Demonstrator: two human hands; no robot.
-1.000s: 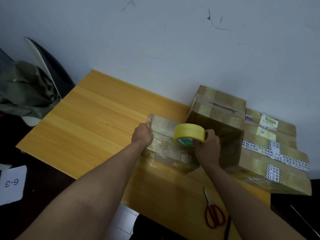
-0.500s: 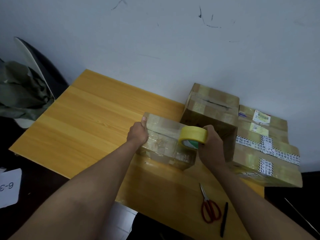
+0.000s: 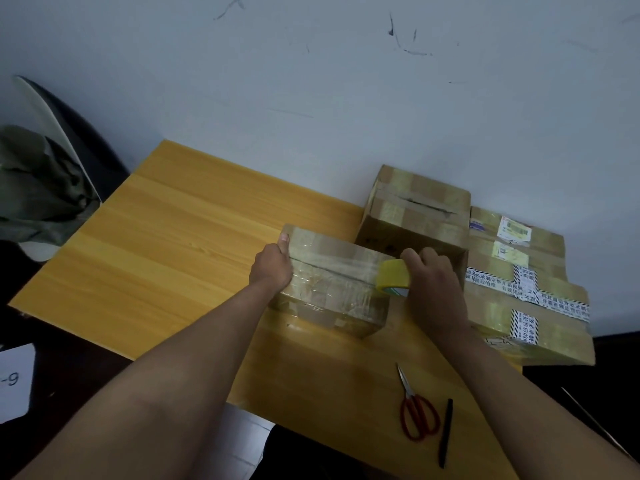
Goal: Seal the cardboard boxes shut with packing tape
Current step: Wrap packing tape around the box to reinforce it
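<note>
A low cardboard box (image 3: 332, 289) lies in the middle of the wooden table (image 3: 166, 237). Glossy clear tape runs across its top along the seam. My left hand (image 3: 272, 268) grips the box's left end, thumb laid on the top. My right hand (image 3: 433, 282) grips a yellow tape roll (image 3: 393, 277) at the box's right end, low over the right edge, with tape stretched from it over the top.
A taller box (image 3: 415, 216) with an open slit stands behind at the wall. A wide flat box (image 3: 526, 292) with printed tape lies to the right. Red-handled scissors (image 3: 417, 410) and a black pen (image 3: 446, 431) lie near the front edge. A chair with green cloth (image 3: 41, 188) stands left.
My right hand has carried the tape roll to the right and down, from above the box's middle to its right edge, drawing tape across the top. My left hand has stayed on the left end.
</note>
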